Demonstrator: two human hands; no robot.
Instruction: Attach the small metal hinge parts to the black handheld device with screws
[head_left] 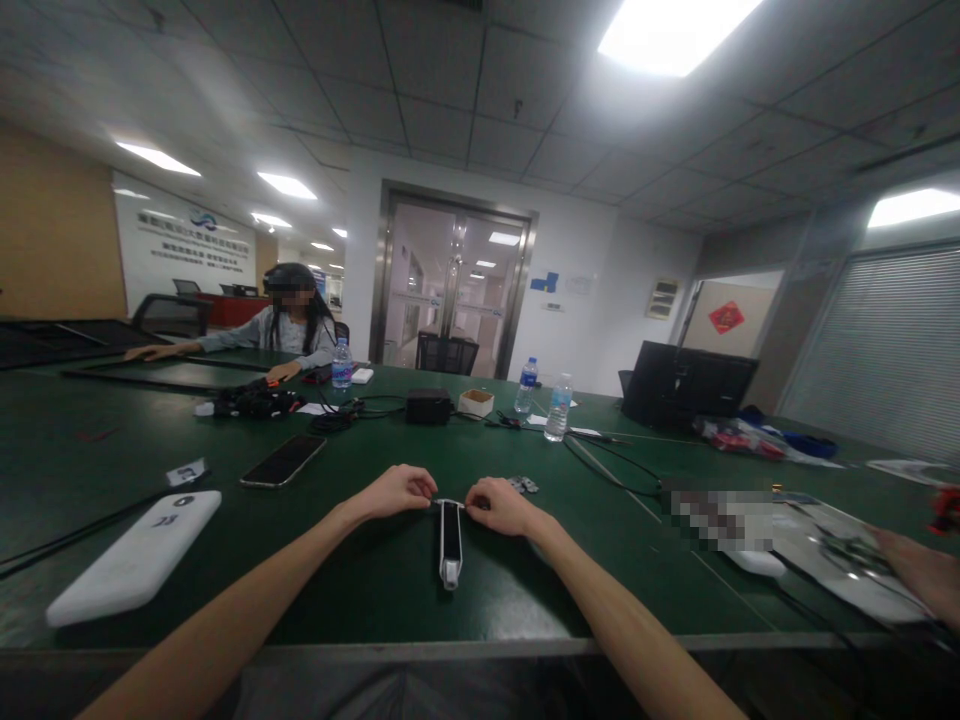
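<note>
At the white object (451,545) (likely light, stiff), pinching opposite crossbar (451,503) ends with left hand (405,488) and right hand (497,505); best gripped mid-body.

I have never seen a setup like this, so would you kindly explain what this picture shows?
There is no machine: a camera worn on a person's head looks forward and down at their bare hands. The left hand and right hand seem to pinch opposite ends of the far crossbar on a small scooter-like object. It lies on a green table, with a phone and a white case-like slab to the left. Another person sits across, also to the left.
</note>
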